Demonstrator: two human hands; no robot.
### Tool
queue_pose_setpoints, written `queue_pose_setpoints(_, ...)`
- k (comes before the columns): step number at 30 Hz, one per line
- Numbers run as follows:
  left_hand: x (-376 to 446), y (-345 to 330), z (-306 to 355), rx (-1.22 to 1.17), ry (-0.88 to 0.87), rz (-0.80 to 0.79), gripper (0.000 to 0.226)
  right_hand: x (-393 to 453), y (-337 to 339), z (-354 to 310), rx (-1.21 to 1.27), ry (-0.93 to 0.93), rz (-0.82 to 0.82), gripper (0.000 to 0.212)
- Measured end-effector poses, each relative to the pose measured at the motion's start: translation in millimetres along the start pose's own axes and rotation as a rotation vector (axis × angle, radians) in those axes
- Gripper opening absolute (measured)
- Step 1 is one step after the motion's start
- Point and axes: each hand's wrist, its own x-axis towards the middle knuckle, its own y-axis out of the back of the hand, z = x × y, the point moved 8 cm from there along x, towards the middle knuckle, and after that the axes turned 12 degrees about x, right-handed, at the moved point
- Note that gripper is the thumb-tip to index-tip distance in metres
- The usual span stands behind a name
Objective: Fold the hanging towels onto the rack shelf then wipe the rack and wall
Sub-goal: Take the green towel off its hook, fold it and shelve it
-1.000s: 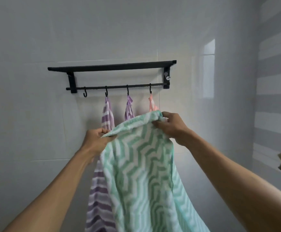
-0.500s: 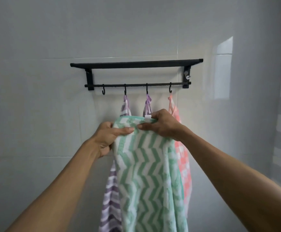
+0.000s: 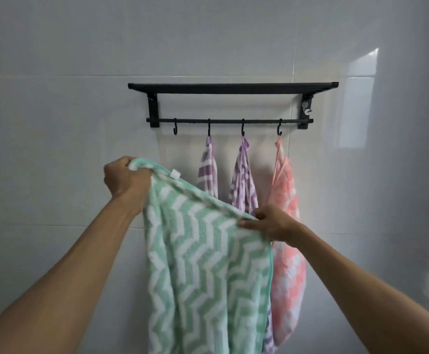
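The green towel (image 3: 203,256), patterned with white chevrons, is held spread in front of the wall, off the rack and below it. Its upper left corner is gathered in the left hand (image 3: 126,178), whose grip is closed tightly, the fingers curled over the hem. A small white tag (image 3: 175,174) is seen on the hem just beside that hand. The top edge slopes down to the right, where it is pinched by the right hand (image 3: 272,222) between thumb and curled fingers. The rest of the cloth hangs down past the bottom of the view.

Behind it, three towels are hung from hooks on the rail of the black rack (image 3: 231,103): a purple striped towel (image 3: 208,172) on the second hook, a purple patterned towel (image 3: 244,180) on the third, and a pink towel (image 3: 286,226) on the fourth. The lower parts of the two purple ones are hidden by the green cloth. The first hook (image 3: 175,127), at the left, is bare. The shelf (image 3: 233,87) on top of the rack is seen edge-on, above the rail. The rack is fixed to a white tiled wall (image 3: 55,123), on which a bright reflection (image 3: 359,98) is seen to the right.
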Motion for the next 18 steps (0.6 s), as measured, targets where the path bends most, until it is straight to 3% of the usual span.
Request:
queue_pose_setpoints(3, -7.7, -2.0, -3.2, 0.139, -0.061, -0.032, 0.017, 1.5, 18.1, 0.6, 0.213, 0.045, 0.232, 0.038)
queue_pose_setpoints(5, -23.6, -25.0, -3.3, 0.16, -0.135, -0.187, 0.022, 4.7, 18.8, -19.9, 0.189, 0.119, 0.319, 0.03)
queue_pose_setpoints(9, -81.9, -88.7, 9.1, 0.16, -0.346, -0.706, 0.058, 6.1, -13.8, -77.8, 0.136, 0.299, 0.175, 0.014)
queue_pose_setpoints(11, -97.2, -105.9, 11.6, 0.173, -0.395, -0.815, 0.03, 3.8, -19.6, -95.0, 0.129, 0.357, 0.142, 0.01)
queue_pose_setpoints(13, -89.5, -107.5, 9.4, 0.216, -0.435, -0.731, 0.002, 3.0, -16.4, -94.7, 0.133, 0.348, 0.128, 0.011)
queue_pose_setpoints(18, -55.0, -85.2, 0.6, 0.214, -0.342, -0.435, 0.009, -3.4, -15.2, -35.0, -0.015, 0.065, -0.097, 0.023)
